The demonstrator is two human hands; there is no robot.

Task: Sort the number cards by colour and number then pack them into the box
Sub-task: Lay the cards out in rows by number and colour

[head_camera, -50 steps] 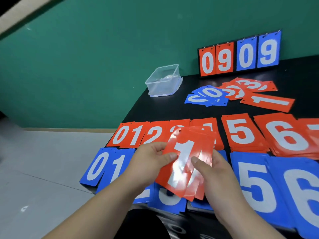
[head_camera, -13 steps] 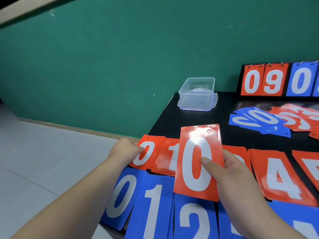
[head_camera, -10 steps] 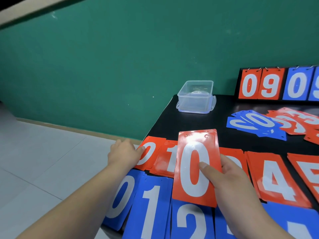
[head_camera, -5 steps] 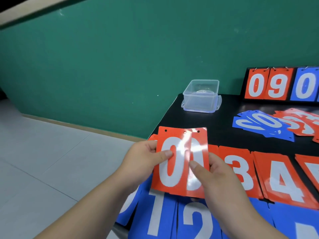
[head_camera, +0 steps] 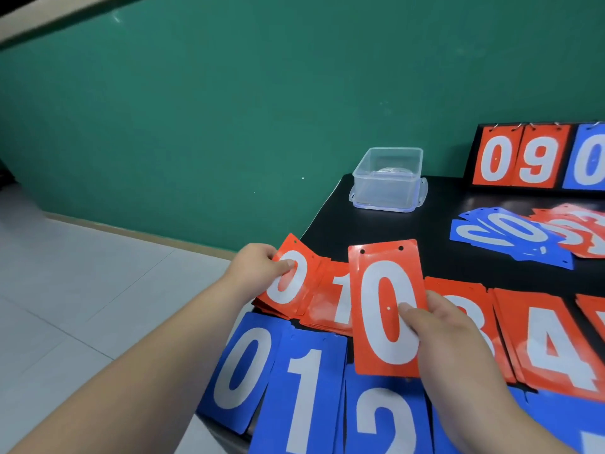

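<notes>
My right hand point(head_camera: 455, 352) grips a red 0 card point(head_camera: 386, 309), held upright above the rows with my thumb on its face. My left hand point(head_camera: 252, 270) pinches another red 0 card point(head_camera: 291, 280) over the red 0 pile at the table's left corner. Red piles 1 point(head_camera: 334, 299), 3 point(head_camera: 465, 303) and 4 point(head_camera: 550, 342) form a row; the red 2 pile is hidden behind the held card. In front lie blue piles 0 point(head_camera: 242, 365), 1 point(head_camera: 307, 394) and 2 point(head_camera: 386, 421). The clear plastic box point(head_camera: 388, 180) stands empty at the table's far left.
Loose blue cards point(head_camera: 504, 234) and red cards point(head_camera: 579, 231) lie heaped at the back right. A standing scoreboard point(head_camera: 530, 155) shows 0, 9, 0. The black table's point(head_camera: 327, 221) left edge drops to a pale tiled floor by a green wall.
Half a second ago both hands held two red 0 cards together. Now my left hand has carried one of them left onto the red 0 pile, and my right hand keeps the other.
</notes>
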